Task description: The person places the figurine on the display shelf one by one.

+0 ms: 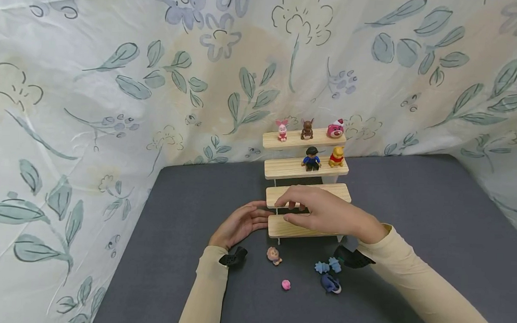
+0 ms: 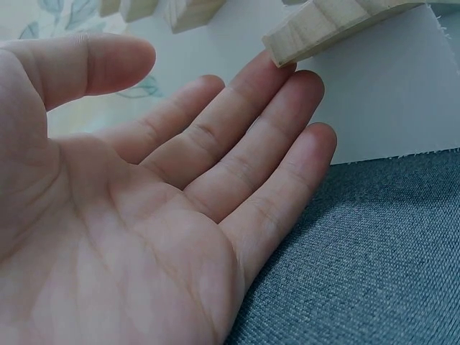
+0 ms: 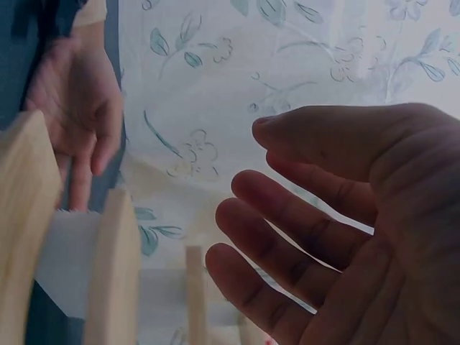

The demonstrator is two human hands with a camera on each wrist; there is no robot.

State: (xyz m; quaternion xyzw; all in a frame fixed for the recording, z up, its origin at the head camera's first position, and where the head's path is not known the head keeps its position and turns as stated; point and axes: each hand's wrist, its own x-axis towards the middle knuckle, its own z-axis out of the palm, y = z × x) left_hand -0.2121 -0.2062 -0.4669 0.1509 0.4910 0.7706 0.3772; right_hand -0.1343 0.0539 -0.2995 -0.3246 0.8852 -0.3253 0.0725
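Observation:
A four-step wooden display stand stands on the dark tabletop. My left hand is at its left side, palm turned up and fingers straight. In the left wrist view, one fingertip meets the end of a wooden step. Over the two lower steps hovers my right hand, its fingers loosely bent. The right wrist view shows nothing between that hand's fingers. On the second step from the top are a figurine in blue and a yellow bear figurine in red.
The top step carries a pink piglet figurine, a brown figurine and a pink bear figurine. In front of the stand lie a peach-coloured figurine, a small pink piece, light blue pieces and a dark blue figurine.

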